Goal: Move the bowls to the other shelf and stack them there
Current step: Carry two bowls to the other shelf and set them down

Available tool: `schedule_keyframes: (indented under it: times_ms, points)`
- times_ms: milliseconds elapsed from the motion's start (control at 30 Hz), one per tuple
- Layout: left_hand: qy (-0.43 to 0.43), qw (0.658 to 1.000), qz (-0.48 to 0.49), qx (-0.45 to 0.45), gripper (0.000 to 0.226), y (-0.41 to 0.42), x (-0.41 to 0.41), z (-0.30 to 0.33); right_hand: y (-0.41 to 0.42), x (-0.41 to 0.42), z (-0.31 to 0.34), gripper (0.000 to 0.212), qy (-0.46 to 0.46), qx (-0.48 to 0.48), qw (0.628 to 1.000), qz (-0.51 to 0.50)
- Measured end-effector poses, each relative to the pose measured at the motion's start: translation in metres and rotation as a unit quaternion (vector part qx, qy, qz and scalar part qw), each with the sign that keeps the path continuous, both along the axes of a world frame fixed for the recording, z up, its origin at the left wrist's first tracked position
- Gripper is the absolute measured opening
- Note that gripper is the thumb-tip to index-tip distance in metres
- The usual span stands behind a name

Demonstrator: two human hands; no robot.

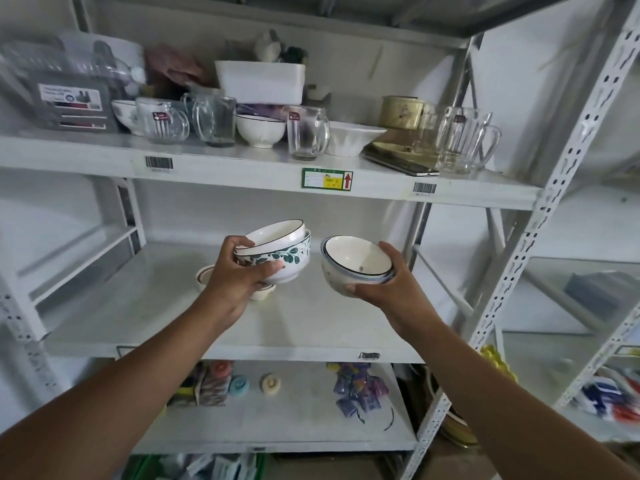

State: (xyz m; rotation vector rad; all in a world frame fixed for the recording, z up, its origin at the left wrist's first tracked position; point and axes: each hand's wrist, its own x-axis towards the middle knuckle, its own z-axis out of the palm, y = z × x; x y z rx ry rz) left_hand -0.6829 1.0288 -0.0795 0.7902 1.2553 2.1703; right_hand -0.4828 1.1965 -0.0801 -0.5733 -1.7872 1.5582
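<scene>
My left hand [239, 271] grips a small stack of bowls: a white bowl with green leaf pattern [294, 254] with a dark-rimmed white bowl [277, 232] nested in it, tilted. My right hand [391, 285] holds another nested stack of white bowls with blue rims [353, 261], tipped toward me. Both stacks hover above the middle shelf [311, 327]. Behind my left hand a small brown-rimmed bowl [204, 277] sits on that shelf, partly hidden. On the upper shelf [242, 161] stand a dark-rimmed white bowl [260, 129] and a wide white bowl [353, 137].
The upper shelf is crowded with glass mugs [308, 133], a white tub [259, 81], a tin [401, 110] and a phone [401, 161]. The bottom shelf holds small packets [356, 389] and round items. A perforated metal upright [554, 202] stands on the right.
</scene>
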Motion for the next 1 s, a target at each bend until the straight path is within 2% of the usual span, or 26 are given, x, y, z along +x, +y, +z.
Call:
schedule_keyframes:
  times_ms: [67, 100, 200, 567, 733, 833, 1000]
  points:
    - [0.0, 1.0, 0.002, -0.01, 0.066, 0.017, -0.01, -0.007, 0.017, -0.01, -0.007, 0.078, -0.004, 0.0, 1.0, -0.003]
    - [-0.003, 1.0, 0.004, -0.014, 0.066, 0.027, -0.013, -0.012, 0.026, -0.014, -0.011, 0.079, -0.004, -0.003, 1.0, -0.006]
    - [-0.013, 0.999, 0.016, -0.025, 0.067, 0.056, -0.026, -0.024, 0.054, -0.027, -0.019, 0.093, -0.008, 0.0, 1.0, -0.02]
    - [-0.022, 0.995, 0.065, -0.075, 0.065, 0.16, -0.055, -0.084, 0.167, -0.081, -0.107, 0.116, -0.017, -0.047, 0.998, -0.026]
    - [0.032, 0.985, 0.121, -0.12, 0.069, 0.194, -0.063, -0.118, 0.199, -0.099, -0.148, 0.111, -0.064, -0.046, 0.995, -0.061]
    - [0.066, 0.976, 0.145, -0.151, 0.07, 0.211, -0.074, -0.145, 0.21, -0.108, -0.168, 0.113, -0.063, -0.054, 0.992, -0.099]
    - [0.113, 0.956, 0.202, -0.179, 0.07, 0.237, -0.083, -0.189, 0.225, -0.127, -0.197, 0.103, -0.076, -0.025, 0.986, -0.144]
